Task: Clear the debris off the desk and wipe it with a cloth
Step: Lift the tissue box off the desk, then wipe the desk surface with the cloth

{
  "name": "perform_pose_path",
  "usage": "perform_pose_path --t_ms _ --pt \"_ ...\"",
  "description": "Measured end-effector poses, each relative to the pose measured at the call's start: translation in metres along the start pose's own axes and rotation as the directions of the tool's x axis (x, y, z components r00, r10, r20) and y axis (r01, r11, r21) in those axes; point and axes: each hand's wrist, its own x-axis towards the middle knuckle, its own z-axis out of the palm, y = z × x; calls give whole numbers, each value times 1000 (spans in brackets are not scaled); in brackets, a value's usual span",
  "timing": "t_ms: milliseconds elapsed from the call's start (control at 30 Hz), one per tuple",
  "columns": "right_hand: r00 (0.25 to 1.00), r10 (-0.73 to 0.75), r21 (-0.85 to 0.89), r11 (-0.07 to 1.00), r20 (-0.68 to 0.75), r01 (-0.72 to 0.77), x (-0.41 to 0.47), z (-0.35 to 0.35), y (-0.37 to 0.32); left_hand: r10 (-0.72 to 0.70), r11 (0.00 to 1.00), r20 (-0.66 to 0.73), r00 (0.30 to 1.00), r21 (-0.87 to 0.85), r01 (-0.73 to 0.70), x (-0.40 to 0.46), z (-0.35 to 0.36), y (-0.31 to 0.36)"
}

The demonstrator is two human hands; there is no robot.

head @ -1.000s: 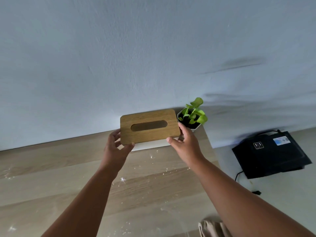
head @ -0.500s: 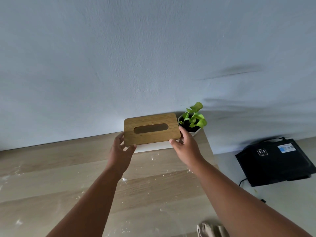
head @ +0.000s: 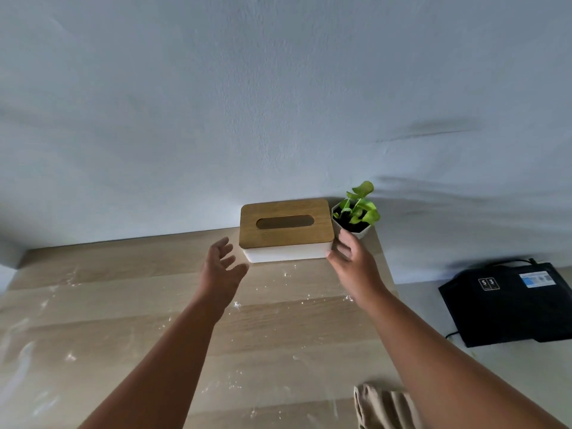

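A white tissue box with a wooden lid [head: 286,226] stands at the back of the light wooden desk [head: 123,305], against the wall. My left hand [head: 221,264] hovers just left of the box with fingers spread, apart from it. At the box's right end my right hand [head: 351,258] has relaxed fingers; whether it touches the box I cannot tell. White crumbs and smears [head: 236,305] are scattered over the desk. A beige cloth [head: 380,407] lies at the near right edge, partly hidden by my right arm.
A small green plant in a white pot [head: 356,216] stands right of the box at the desk's back right corner. On the floor to the right lies a black flat box [head: 507,301] with a cable. A pale wall rises behind the desk.
The tissue box has gone from my hands onto the desk by the wall. Both hands have let go and drawn back, fingers now spread.
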Motion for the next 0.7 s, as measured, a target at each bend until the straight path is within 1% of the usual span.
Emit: perform_pose_path --t_ms 167,433,567,700 --pt "999 6 -99 995 -54 -11 -33 -13 16 16 1000 -4 1000 5 -16 -40 -16 -3" --pt "994 28 -147 988 -103 -43 -113 -28 53 9 997 18 1000 72 -10 -108 -28 -36" --pt "995 2 -223 975 -99 -24 -171 -41 79 -6 999 62 998 41 4 -159 -38 -64" --pt "998 -18 -334 943 -65 -4 -228 -51 101 -7 997 58 998 81 3 -209 -55 -96"
